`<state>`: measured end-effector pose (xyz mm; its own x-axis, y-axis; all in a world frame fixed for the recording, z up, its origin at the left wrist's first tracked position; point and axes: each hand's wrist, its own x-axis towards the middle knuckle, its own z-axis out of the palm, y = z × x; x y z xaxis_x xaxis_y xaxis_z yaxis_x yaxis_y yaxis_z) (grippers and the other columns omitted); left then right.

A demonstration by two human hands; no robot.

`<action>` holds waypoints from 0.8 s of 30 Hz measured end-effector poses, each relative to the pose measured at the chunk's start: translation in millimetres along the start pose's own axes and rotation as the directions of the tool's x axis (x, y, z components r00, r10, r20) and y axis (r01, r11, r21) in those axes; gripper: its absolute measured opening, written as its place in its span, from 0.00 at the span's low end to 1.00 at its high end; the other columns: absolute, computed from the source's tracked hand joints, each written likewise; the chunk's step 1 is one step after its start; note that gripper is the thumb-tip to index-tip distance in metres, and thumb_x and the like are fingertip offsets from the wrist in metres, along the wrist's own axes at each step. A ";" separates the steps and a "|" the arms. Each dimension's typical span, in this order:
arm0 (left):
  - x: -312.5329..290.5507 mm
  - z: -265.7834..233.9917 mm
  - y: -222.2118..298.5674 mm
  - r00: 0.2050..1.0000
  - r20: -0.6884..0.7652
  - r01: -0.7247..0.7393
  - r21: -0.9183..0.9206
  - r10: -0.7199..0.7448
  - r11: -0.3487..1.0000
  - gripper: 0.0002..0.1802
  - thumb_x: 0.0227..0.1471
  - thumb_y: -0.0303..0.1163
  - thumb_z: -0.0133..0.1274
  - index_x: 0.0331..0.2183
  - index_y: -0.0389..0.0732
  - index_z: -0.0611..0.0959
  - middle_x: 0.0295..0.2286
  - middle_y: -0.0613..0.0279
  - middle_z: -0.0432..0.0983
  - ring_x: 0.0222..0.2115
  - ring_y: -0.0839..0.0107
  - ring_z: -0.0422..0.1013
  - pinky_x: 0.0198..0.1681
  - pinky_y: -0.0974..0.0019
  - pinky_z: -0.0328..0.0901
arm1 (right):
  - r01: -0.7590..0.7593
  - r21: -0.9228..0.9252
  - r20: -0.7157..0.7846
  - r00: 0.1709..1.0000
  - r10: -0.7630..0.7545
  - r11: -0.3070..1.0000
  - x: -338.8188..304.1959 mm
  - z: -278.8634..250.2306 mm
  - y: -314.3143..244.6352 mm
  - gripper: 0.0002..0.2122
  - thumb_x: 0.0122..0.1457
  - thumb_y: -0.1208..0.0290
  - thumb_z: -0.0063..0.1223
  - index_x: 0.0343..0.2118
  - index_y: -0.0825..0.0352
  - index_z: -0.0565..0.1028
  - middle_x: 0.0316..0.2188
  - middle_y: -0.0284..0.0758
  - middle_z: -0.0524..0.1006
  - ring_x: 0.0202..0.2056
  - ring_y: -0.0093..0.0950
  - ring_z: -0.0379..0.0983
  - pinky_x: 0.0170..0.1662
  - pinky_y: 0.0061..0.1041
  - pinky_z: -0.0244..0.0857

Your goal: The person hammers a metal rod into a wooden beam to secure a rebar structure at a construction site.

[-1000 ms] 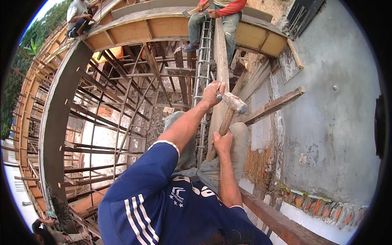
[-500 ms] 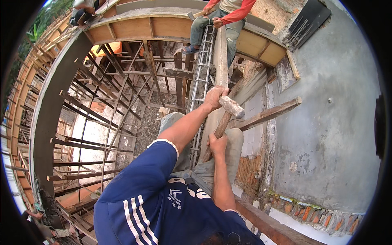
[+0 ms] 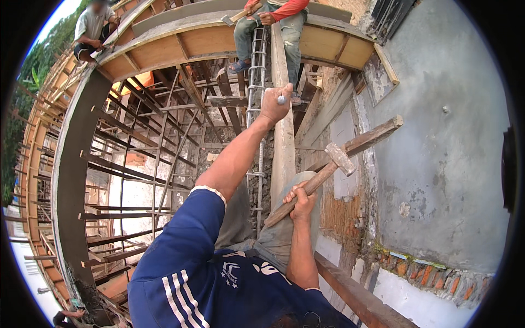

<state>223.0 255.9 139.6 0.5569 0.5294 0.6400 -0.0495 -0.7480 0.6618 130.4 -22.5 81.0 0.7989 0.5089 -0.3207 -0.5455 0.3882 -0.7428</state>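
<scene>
My right hand (image 3: 302, 201) is closed round the wooden handle of a sledgehammer (image 3: 321, 179), over my right thigh. Its blocky, pale-dusted head tilts up and to the right, well apart from my other hand. My left arm stretches forward. At its end, my left hand (image 3: 273, 109) makes a fist round a metal rod (image 3: 281, 100), of which only the round grey end shows. This fist is above the left edge of a long wooden plank (image 3: 285, 134). Beside the plank runs a cage of steel reinforcing bars (image 3: 256, 85).
A person's hand (image 3: 267, 18) shows ahead, near a hatchet (image 3: 232, 19). Another person (image 3: 90, 33) crouches at the far left. Timber props (image 3: 131, 158) crowd the drop on the left. A beam (image 3: 377, 136) juts beside the grey wall (image 3: 437, 164).
The sledgehammer has swung away from my left hand to the right. My left fist now shows the rod's end. The view has shifted, bringing the crouching person further into sight.
</scene>
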 end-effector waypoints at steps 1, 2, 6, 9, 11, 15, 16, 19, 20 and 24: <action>47.2 19.2 -8.1 0.996 -0.091 0.016 -0.015 -0.017 1.000 0.27 0.62 0.40 0.46 0.16 0.32 0.75 0.15 0.39 0.66 0.17 0.45 0.69 0.21 0.50 0.59 | -0.028 0.005 -0.027 0.999 0.029 1.000 12.5 -2.9 -4.0 0.05 0.51 0.81 0.48 0.27 0.67 0.64 0.17 0.35 0.66 0.14 0.26 0.65 0.19 0.31 0.66; 100.2 31.7 -26.8 0.959 -0.149 0.229 -0.098 -0.241 0.969 0.28 0.62 0.42 0.47 0.16 0.30 0.76 0.14 0.40 0.68 0.15 0.53 0.71 0.21 0.51 0.59 | -0.061 0.013 -0.045 0.997 0.061 0.998 23.6 -2.7 -7.5 0.05 0.51 0.81 0.48 0.27 0.67 0.64 0.17 0.35 0.66 0.14 0.26 0.65 0.19 0.31 0.66; 239.2 54.0 -124.6 0.917 -0.354 0.188 -0.018 -0.182 0.982 0.30 0.61 0.49 0.47 0.23 0.29 0.82 0.13 0.56 0.73 0.16 0.64 0.69 0.23 0.55 0.61 | -0.118 0.044 0.012 0.993 0.118 0.992 87.9 -5.3 -12.4 0.05 0.51 0.80 0.48 0.25 0.67 0.65 0.16 0.34 0.66 0.14 0.26 0.65 0.18 0.31 0.67; 319.0 74.6 -180.7 0.833 -0.388 0.427 -0.002 -0.395 0.904 0.34 0.59 0.54 0.47 0.23 0.27 0.82 0.16 0.47 0.76 0.17 0.57 0.74 0.25 0.54 0.66 | -0.143 -0.018 0.051 0.988 0.143 0.990 130.8 -3.7 -5.0 0.05 0.51 0.79 0.50 0.25 0.66 0.66 0.17 0.33 0.66 0.14 0.25 0.66 0.19 0.31 0.67; 336.3 95.1 -190.5 0.789 -0.312 0.501 -0.173 -0.530 0.848 0.32 0.59 0.53 0.48 0.22 0.31 0.80 0.14 0.55 0.73 0.12 0.63 0.69 0.18 0.57 0.63 | -0.153 -0.096 0.050 0.986 0.158 0.984 149.4 -10.0 -3.1 0.04 0.51 0.79 0.51 0.26 0.67 0.67 0.16 0.33 0.67 0.14 0.25 0.66 0.18 0.30 0.66; 351.3 105.5 -188.9 0.791 -0.164 0.518 -0.331 -0.589 0.788 0.27 0.58 0.51 0.51 0.20 0.37 0.75 0.11 0.64 0.66 0.09 0.70 0.62 0.13 0.62 0.59 | -0.150 -0.143 0.051 0.986 0.159 0.978 165.5 -4.5 -3.6 0.04 0.51 0.80 0.51 0.25 0.68 0.67 0.16 0.35 0.68 0.14 0.25 0.67 0.18 0.29 0.66; 348.8 104.3 -183.4 0.797 -0.127 0.525 -0.336 -0.590 0.782 0.26 0.58 0.50 0.51 0.20 0.38 0.75 0.11 0.65 0.65 0.09 0.71 0.61 0.13 0.63 0.58 | -0.155 -0.153 0.060 0.984 0.166 0.976 164.4 -4.3 -4.4 0.05 0.51 0.80 0.51 0.24 0.68 0.67 0.16 0.35 0.68 0.14 0.25 0.67 0.18 0.29 0.66; 253.9 102.0 -124.7 0.889 0.213 0.457 -0.421 -0.404 0.783 0.21 0.62 0.41 0.45 0.19 0.43 0.71 0.11 0.69 0.62 0.12 0.78 0.59 0.16 0.69 0.55 | -0.166 -0.151 0.045 0.984 0.175 0.974 151.9 -8.9 -6.2 0.05 0.51 0.79 0.51 0.25 0.67 0.66 0.16 0.34 0.67 0.14 0.25 0.66 0.18 0.29 0.66; 204.0 97.0 -100.2 0.939 0.176 0.341 -0.369 -0.295 0.865 0.30 0.62 0.48 0.48 0.12 0.43 0.70 0.10 0.72 0.62 0.11 0.81 0.56 0.14 0.66 0.49 | -0.175 -0.132 0.038 0.983 0.181 0.976 144.2 -6.5 -8.5 0.05 0.51 0.79 0.51 0.25 0.67 0.66 0.16 0.34 0.67 0.14 0.25 0.66 0.18 0.29 0.66; -49.0 60.2 -42.2 0.827 0.514 -0.190 -0.126 0.228 0.974 0.26 0.55 0.43 0.53 0.12 0.42 0.66 0.12 0.64 0.59 0.16 0.64 0.61 0.27 0.59 0.60 | -0.199 -0.032 0.030 0.979 0.200 0.979 110.1 0.2 -22.5 0.05 0.51 0.79 0.50 0.24 0.68 0.66 0.16 0.34 0.68 0.13 0.25 0.66 0.17 0.28 0.65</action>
<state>247.7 237.5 56.8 0.8753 0.0615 0.4796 -0.2585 -0.7787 0.5716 230.6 24.9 62.6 0.6656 0.5993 -0.4447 -0.6852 0.2545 -0.6825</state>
